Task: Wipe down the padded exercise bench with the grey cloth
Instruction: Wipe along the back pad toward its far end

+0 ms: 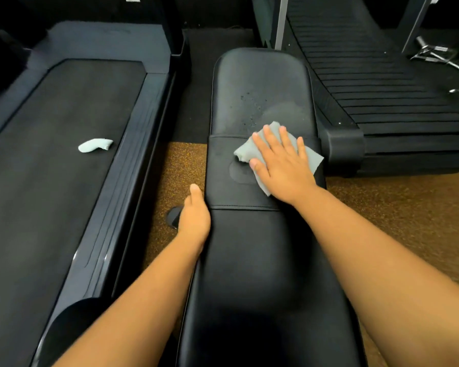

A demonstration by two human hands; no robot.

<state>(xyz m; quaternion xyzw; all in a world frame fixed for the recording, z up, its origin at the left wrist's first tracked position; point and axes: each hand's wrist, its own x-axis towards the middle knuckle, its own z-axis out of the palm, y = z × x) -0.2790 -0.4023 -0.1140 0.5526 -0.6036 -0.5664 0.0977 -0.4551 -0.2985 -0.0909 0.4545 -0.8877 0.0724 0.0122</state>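
Both bare forearms reach forward from the near edge, one along each side of the long black padded vinyl exercise bench (249,260). On the near left, the left hand (194,215) rests against the bench's left side edge, thumb lying along the top corner; its fingers go down over the side out of sight, so I cannot tell whether they curl under the pad or hang loose. It looks to be steadying the bench rather than working. Just beyond it, the right hand (284,165) lies flat, fingers straight and spread, pressing the square grey cloth (313,157) onto the middle section of the pad, right of centre, across the seam between the middle and far sections. The cloth's corners show past the fingertips and at the bench's right edge.

Judging by this, the wiping step is under way. Farther along the far section, scattered droplets (249,112) and a dull damp smear sit just beyond the cloth, not yet wiped, while the near section looks dry and glossy. The next move probably calls for pushing the flat palm away over those droplets, keeping even pressure so the cloth does not bunch, then sweeping side to side out to the rounded far end.

To the left lies a black treadmill belt (64,154) with a small pale object (94,145) on it; far right stands a slatted curved treadmill (376,83)
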